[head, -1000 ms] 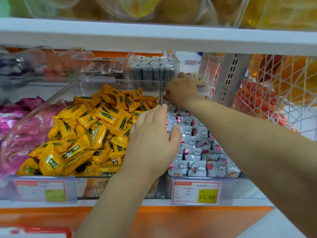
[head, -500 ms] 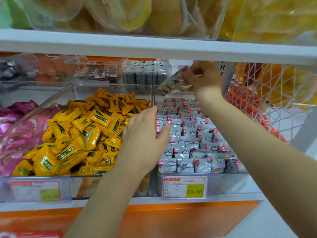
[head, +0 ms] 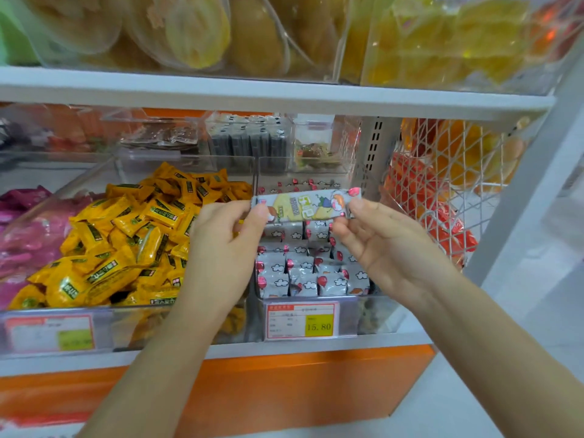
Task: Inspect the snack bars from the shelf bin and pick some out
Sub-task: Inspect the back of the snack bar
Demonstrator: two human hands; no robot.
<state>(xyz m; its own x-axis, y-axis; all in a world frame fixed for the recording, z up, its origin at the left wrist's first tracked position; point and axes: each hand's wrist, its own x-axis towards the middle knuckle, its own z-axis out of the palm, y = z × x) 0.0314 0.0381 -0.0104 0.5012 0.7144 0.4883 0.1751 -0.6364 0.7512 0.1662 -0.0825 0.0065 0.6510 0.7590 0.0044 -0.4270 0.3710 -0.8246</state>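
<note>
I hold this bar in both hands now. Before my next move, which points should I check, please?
1. Bar held at both ends: ok, left hand and right hand pinch it.
2. Printed face towards you: ok.
3. Wrapper undamaged: cannot tell, the picture is blurred.
4. Bar clear of bin: ok, it is held above it.
5. Other bars to pick in bin: ok, many are there.
</note>
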